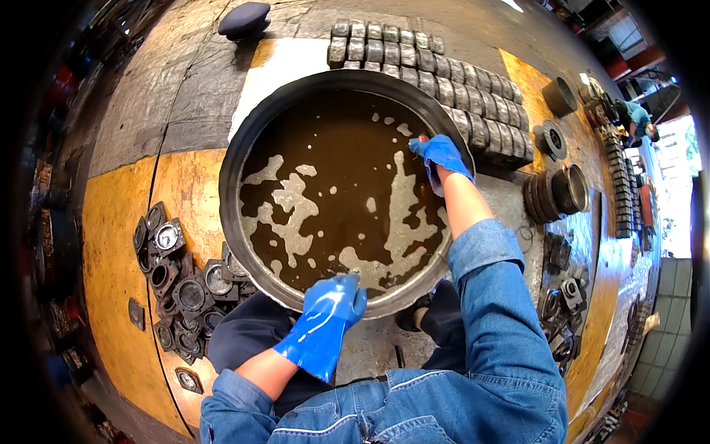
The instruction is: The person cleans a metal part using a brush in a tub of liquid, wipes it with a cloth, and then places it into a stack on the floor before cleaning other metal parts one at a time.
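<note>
In front of me stands a wide, round dark metal tub holding murky brown liquid with patches of pale foam on its surface. My left hand, in a shiny blue rubber glove, is at the tub's near rim with its fingers curled closed. Whatever it may hold is hidden. Over the right side of the tub is my right hand, gloved in blue as well and closed. A small bit of red shows at its fingertips, too little to name.
Dark round-and-square metal parts lie heaped to the left. Stacked metal blocks stand in rows behind the tub. Metal rings and more loose parts sit on the right. A dark padded seat is far left; another person is far right.
</note>
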